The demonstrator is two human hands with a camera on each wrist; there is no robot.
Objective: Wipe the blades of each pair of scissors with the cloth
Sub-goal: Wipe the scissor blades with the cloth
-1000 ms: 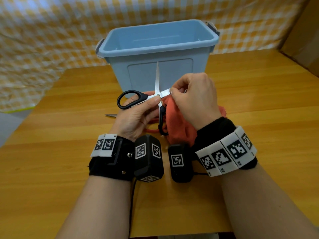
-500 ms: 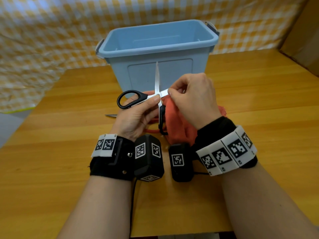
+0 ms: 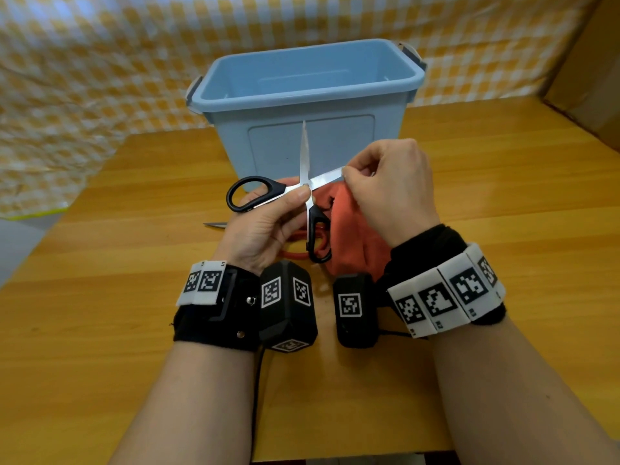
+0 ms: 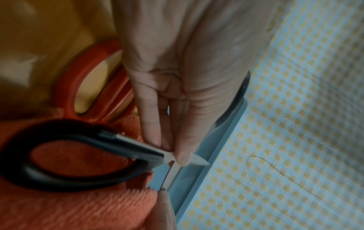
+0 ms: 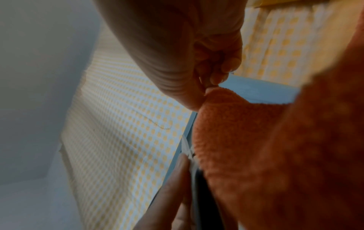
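Note:
My left hand (image 3: 268, 219) holds the black-handled scissors (image 3: 255, 193) near the pivot, thumb on top. The scissors are spread wide, one blade (image 3: 304, 152) pointing up and the other pointing right. My right hand (image 3: 385, 189) pinches the orange cloth (image 3: 349, 229) round the outer part of the right-pointing blade (image 3: 327, 178). In the left wrist view the black handle (image 4: 59, 155) lies over the cloth (image 4: 78, 207). A second pair with red handles (image 3: 295, 253) lies on the table under my hands, its blade tip (image 3: 214, 225) sticking out to the left.
A light blue plastic bin (image 3: 302, 105) stands open just behind my hands on the wooden table (image 3: 503, 196). A yellow-checked sheet (image 3: 84, 78) hangs behind the table. A cardboard box (image 3: 597, 78) sits at the far right.
My right hand with the cloth has slid outward along the right-pointing blade, baring more steel near the pivot. The left hand holds still.

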